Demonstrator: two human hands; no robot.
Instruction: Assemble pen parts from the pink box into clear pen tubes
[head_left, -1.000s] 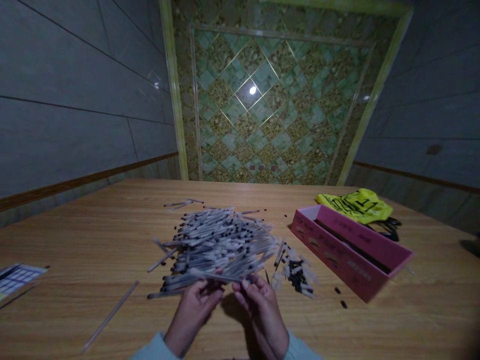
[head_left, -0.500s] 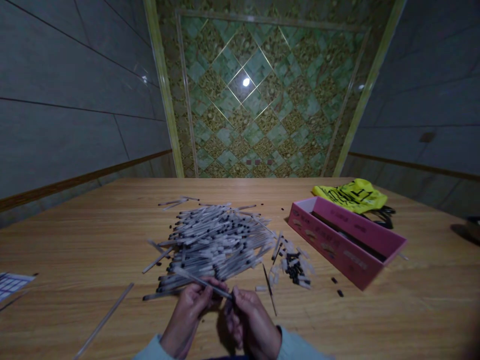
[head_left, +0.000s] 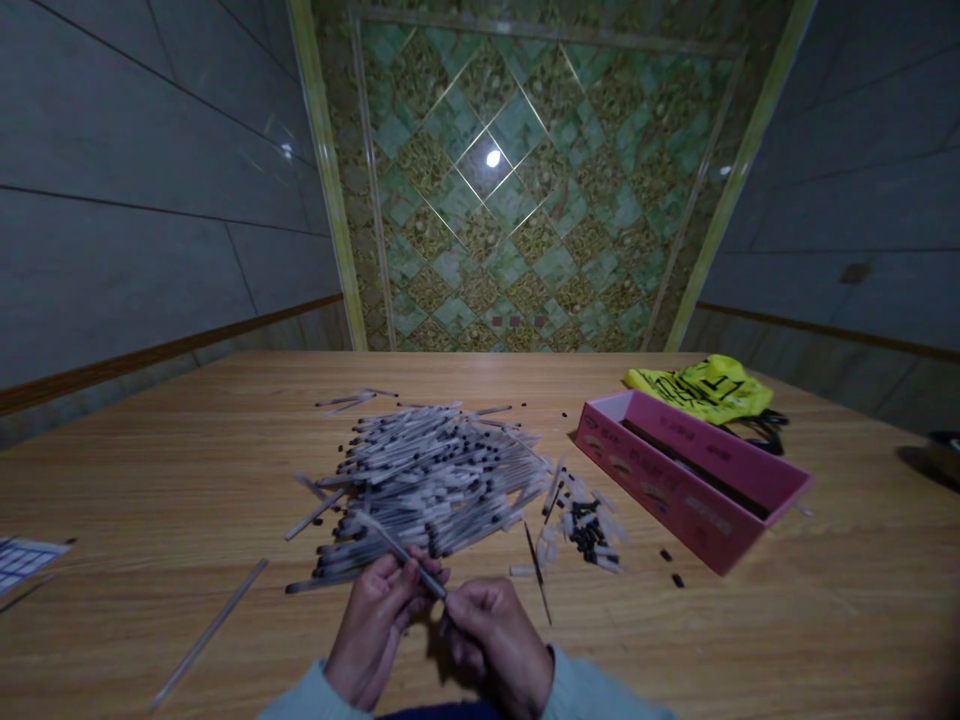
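Observation:
A clear-barrelled pen (head_left: 390, 541) slants between my hands at the near side of the table. My left hand (head_left: 373, 622) is closed around its middle, with the thumb on top. At the lower end, the fingers of my right hand (head_left: 501, 632) are pinched together on the tip; whether a small part sits in them is hidden. Just beyond the hands lies a large pile of similar pens (head_left: 442, 470) with dark ends. Right of the pile is a heap of small black and clear caps (head_left: 589, 535), and a thin dark refill (head_left: 537, 572) lies close to my right hand.
A pink open-topped box (head_left: 660, 490) stands at the right, with a yellow bag (head_left: 705, 390) behind it. Two small black pieces (head_left: 678, 580) lie before the box. A clear tube (head_left: 210, 632) and a checked sheet (head_left: 28, 565) are on the left. Tiled walls surround the table.
The pen has tilted more steeply and shifted slightly left. My right hand has turned and its fingers are closed lower, around the pen's near end.

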